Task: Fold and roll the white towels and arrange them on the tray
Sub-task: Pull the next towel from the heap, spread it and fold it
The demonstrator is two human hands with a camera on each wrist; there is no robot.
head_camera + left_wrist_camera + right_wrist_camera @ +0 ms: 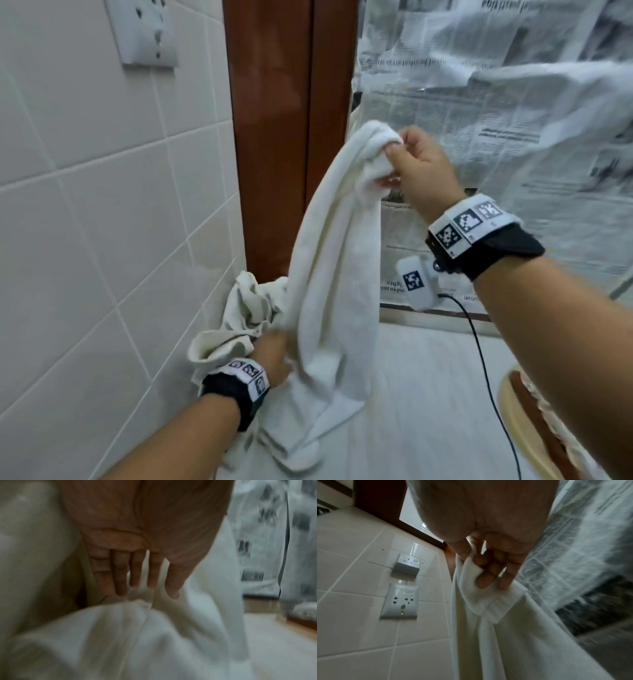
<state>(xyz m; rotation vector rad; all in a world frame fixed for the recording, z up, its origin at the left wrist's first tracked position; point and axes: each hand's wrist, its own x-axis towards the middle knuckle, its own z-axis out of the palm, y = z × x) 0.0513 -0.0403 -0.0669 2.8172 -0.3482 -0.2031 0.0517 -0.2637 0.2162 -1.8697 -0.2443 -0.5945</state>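
My right hand holds a white towel up by its top edge, thumb and curled fingers pinching the cloth. The towel hangs down in long folds and its lower end lies on the white counter. My left hand is low beside the hanging towel, its fingers straight and reaching into the white cloth. A second, crumpled cream towel is heaped in the corner behind my left hand. A tan tray rim shows at the lower right.
A white tiled wall with a socket plate runs along the left. A brown wooden frame stands behind the towel. Newspaper covers the window at the back. A black cable runs across the counter from my right wrist camera.
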